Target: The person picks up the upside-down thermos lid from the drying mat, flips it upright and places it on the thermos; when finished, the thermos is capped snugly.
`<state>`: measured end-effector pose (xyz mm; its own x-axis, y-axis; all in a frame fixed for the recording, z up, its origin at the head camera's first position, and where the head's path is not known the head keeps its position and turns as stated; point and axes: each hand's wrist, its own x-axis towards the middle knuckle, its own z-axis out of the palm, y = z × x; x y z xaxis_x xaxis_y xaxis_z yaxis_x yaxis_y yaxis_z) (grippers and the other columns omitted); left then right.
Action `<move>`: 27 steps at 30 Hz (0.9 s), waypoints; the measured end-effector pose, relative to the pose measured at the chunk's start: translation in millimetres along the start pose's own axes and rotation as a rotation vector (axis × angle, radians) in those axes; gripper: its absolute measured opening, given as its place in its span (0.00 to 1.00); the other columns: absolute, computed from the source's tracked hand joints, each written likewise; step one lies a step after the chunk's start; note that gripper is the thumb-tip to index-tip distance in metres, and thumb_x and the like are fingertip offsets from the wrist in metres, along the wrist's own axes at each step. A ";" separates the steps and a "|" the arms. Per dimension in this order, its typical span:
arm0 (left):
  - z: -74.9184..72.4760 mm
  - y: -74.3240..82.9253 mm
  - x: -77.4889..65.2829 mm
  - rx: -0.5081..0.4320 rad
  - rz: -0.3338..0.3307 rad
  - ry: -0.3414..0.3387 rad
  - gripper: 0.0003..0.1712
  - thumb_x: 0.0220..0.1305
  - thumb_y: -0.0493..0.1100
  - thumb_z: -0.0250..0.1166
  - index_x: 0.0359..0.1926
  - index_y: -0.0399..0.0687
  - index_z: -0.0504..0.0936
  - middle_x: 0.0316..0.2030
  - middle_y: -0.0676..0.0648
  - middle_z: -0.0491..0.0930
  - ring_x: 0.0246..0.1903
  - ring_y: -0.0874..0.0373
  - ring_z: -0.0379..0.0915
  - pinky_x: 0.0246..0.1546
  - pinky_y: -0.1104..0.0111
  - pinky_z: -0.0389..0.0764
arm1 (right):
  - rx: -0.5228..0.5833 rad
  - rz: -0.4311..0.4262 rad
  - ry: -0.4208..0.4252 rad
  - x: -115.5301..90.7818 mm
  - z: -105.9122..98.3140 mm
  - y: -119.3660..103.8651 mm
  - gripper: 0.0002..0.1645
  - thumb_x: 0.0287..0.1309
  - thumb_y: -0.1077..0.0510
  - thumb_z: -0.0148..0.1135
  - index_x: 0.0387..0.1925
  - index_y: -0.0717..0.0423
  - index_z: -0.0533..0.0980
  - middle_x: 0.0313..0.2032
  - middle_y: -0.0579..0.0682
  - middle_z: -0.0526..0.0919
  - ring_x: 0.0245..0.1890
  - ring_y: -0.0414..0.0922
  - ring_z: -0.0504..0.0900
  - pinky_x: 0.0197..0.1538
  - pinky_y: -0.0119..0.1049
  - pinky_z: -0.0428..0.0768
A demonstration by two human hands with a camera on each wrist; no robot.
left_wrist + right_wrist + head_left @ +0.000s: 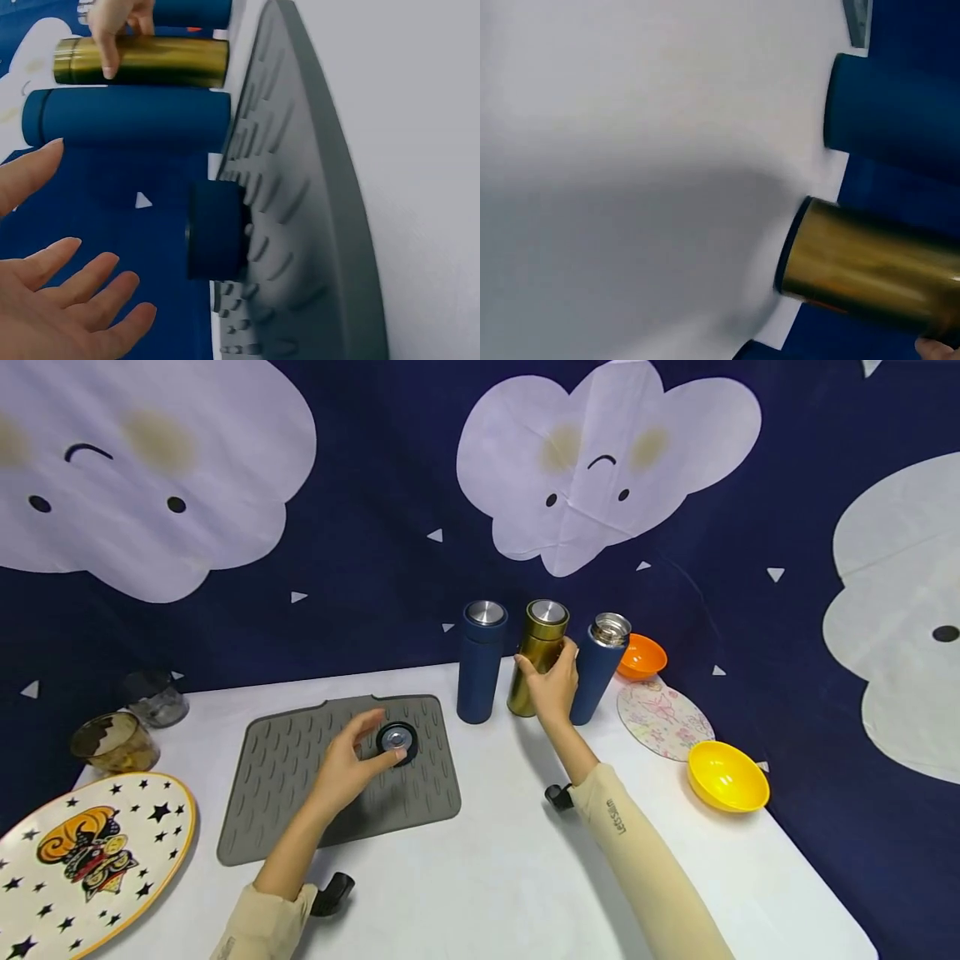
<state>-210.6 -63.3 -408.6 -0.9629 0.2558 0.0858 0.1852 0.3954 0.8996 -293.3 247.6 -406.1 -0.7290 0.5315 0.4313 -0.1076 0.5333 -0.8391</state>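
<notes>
the left hand (348, 774) reaches over the grey mat (292, 768), wrist bent and palm turned inward, its grip wide, thumb and fingers spread just beside a round lid (395, 737) without holding it. the right arm stretches forward, and the right hand (553, 687) has its grip closed around the gold bottle (537, 660), which is between two blue bottles at the back of the tabletop (465, 893). that makes three bottles; the right-hand blue bottle (597, 672) shows its steel mouth, while the left-hand blue bottle (480, 672) and the gold one are topped with lids. one loose lid lies on the one mat. there are also two bowls, an orange bowl (642, 658) and a yellow bowl (727, 777), one flowered round mat (665, 720), one starry plate (161, 827) and two glass cups (131, 752). the right sleeve (637, 843) reads "let's slim"; the print on the left sleeve (262, 922) is too small to read.
</notes>
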 end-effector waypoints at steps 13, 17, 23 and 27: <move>17.4 -28.5 34.3 0.352 -0.069 -0.101 0.59 0.53 0.47 0.77 0.74 0.30 0.51 0.72 0.25 0.52 0.71 0.28 0.49 0.67 0.36 0.58 | -0.090 0.057 -0.187 -12.6 -20.6 -8.7 0.56 0.54 0.45 0.73 0.73 0.57 0.52 0.67 0.63 0.68 0.67 0.61 0.69 0.69 0.55 0.66; 21.4 -32.3 40.3 0.404 -0.072 -0.086 0.55 0.52 0.45 0.77 0.72 0.26 0.56 0.69 0.25 0.59 0.70 0.28 0.54 0.68 0.39 0.60 | -0.073 0.073 -0.224 -28.6 -32.3 -14.4 0.56 0.56 0.45 0.71 0.75 0.58 0.50 0.71 0.65 0.62 0.71 0.60 0.64 0.71 0.54 0.64; 21.4 -33.9 40.0 0.424 -0.018 0.009 0.49 0.45 0.42 0.81 0.65 0.31 0.68 0.58 0.30 0.76 0.59 0.32 0.71 0.56 0.42 0.73 | 0.076 0.070 -0.214 -59.3 -46.1 -25.1 0.48 0.58 0.54 0.71 0.71 0.64 0.55 0.69 0.66 0.64 0.69 0.60 0.67 0.69 0.52 0.69; 17.8 -20.4 26.9 0.324 0.039 0.025 0.48 0.45 0.41 0.81 0.66 0.36 0.67 0.57 0.32 0.77 0.57 0.33 0.73 0.55 0.41 0.74 | 0.194 0.074 -0.295 -83.4 -45.8 -38.4 0.43 0.58 0.59 0.70 0.69 0.65 0.59 0.64 0.67 0.69 0.63 0.60 0.74 0.63 0.53 0.75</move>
<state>-236.8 -48.7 -432.3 -0.9578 0.2555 0.1315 0.2705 0.6471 0.7128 -197.4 212.9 -394.6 -0.9004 0.3356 0.2767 -0.1534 0.3503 -0.9240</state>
